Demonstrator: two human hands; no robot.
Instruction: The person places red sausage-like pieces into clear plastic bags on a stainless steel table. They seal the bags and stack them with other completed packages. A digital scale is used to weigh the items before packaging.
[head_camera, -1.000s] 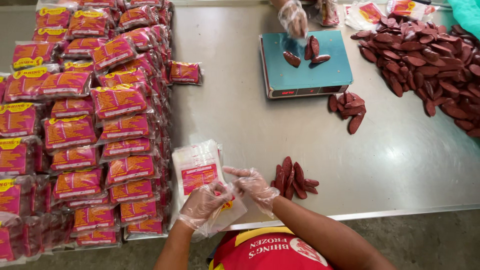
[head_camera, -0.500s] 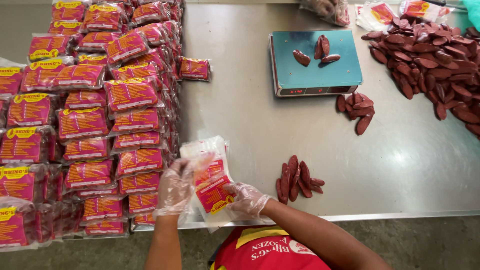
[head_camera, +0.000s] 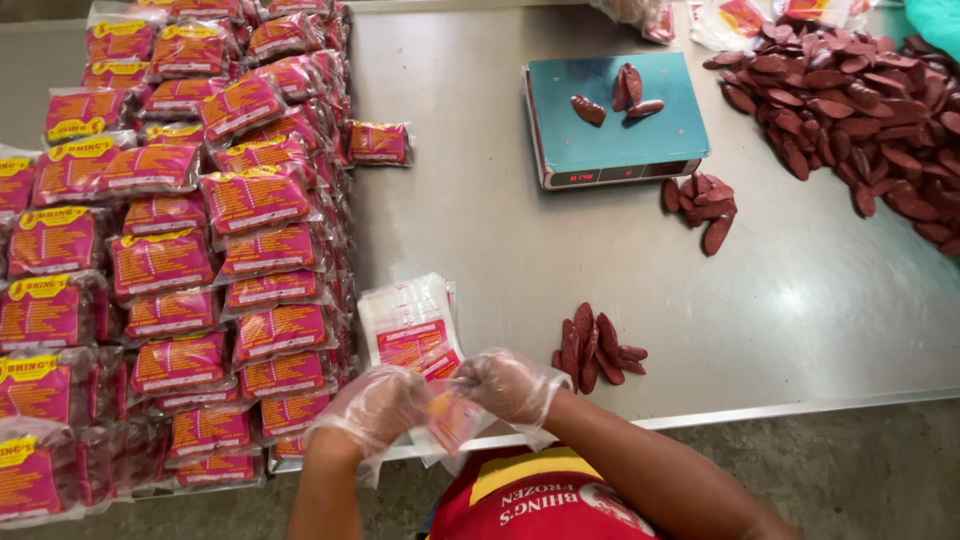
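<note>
Left hand (head_camera: 375, 405) and right hand (head_camera: 508, 383), both in clear gloves, fingers pinched on one empty plastic bag (head_camera: 450, 418) at near edge of steel table (head_camera: 480, 240). Stack of empty bags (head_camera: 408, 325) just beyond bag. Small sausage pile (head_camera: 595, 348) right of bag. Scale (head_camera: 612, 120) far behind; packed packets (head_camera: 190, 250) left.

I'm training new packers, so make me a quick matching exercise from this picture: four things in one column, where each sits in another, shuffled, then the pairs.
Things:
1. Empty bag
2. Three sausages
3. Filled packs
4. Small sausage pile

Places:
A. Stacked along the table's left side
B. On the teal scale
C. Between the left hand and right hand
D. On the table just right of the hands

Pairs: 1-C, 2-B, 3-A, 4-D
</note>
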